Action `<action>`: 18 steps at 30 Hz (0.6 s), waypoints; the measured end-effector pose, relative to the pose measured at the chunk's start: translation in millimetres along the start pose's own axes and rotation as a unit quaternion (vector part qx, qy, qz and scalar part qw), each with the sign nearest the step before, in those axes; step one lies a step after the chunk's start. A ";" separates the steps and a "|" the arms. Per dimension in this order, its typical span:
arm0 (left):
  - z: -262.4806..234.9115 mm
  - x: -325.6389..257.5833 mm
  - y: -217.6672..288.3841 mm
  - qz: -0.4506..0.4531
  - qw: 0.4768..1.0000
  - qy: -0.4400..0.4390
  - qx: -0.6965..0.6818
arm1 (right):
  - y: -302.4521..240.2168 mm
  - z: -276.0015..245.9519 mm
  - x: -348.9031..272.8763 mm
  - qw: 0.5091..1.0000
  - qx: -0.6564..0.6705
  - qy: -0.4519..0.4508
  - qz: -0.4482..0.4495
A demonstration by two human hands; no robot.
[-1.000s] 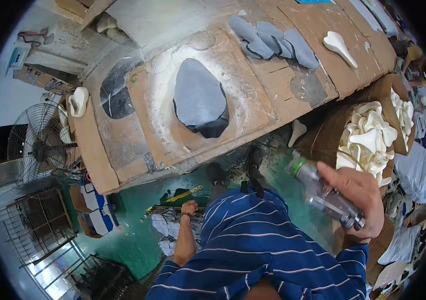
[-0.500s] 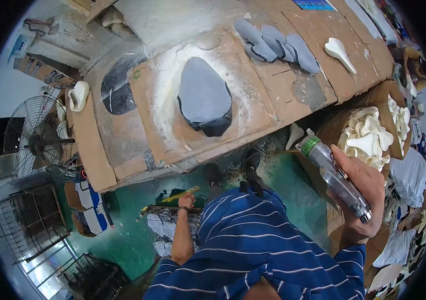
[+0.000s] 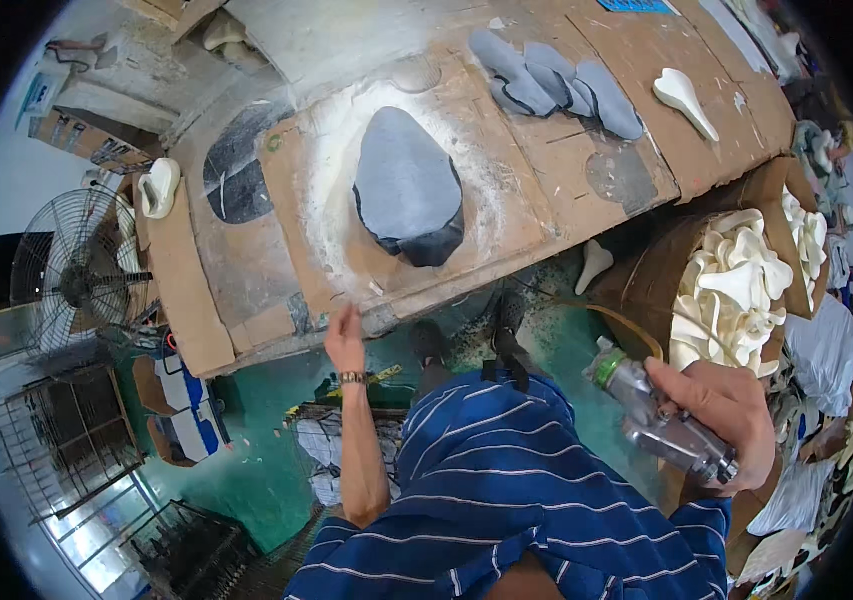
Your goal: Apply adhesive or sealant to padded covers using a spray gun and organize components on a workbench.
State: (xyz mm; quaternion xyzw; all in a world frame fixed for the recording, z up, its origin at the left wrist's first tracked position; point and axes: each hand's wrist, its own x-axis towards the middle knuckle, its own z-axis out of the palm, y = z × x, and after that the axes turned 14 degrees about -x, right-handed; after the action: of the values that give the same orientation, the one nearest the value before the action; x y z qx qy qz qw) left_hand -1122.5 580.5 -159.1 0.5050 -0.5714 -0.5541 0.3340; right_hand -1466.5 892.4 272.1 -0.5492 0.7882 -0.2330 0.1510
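My right hand [image 3: 722, 405] is wrapped round a spray gun [image 3: 662, 415] with a clear body, a green collar and a metal fitting, held over the floor to the right of my body. My left hand [image 3: 347, 345] reaches up to the table's front edge, its fingers stretched forward and nothing visible in them. Ahead of it, a grey pear-shaped saddle cover [image 3: 409, 175] with black lower edges lies on a cardboard sheet [image 3: 512, 190] dusted with whitish residue. Neither hand touches this cover.
Several grey covers [image 3: 552, 80] overlap at the table's back right, near a cream saddle pad [image 3: 685, 100]. Boxes of cream pads [image 3: 737, 285] stand at right. A tan hose [image 3: 637, 322] curves beside them. A fan [image 3: 77, 280] and another pad [image 3: 160, 188] are at left.
My left hand has risen from beside my body to the table's front edge. The spray gun in my right hand has dropped lower and turned slightly.
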 end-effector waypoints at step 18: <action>98.0 110.2 154.9 0.305 0.887 -0.136 0.318 | 50.9 -1.7 -33.0 0.995 0.079 0.059 -0.022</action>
State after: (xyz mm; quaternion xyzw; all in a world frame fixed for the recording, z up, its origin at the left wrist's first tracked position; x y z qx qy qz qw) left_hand -1276.2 485.9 -44.4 0.3047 -0.8828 -0.2766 0.2267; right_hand -1496.2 938.2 245.8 -0.5380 0.7625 -0.3301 0.1422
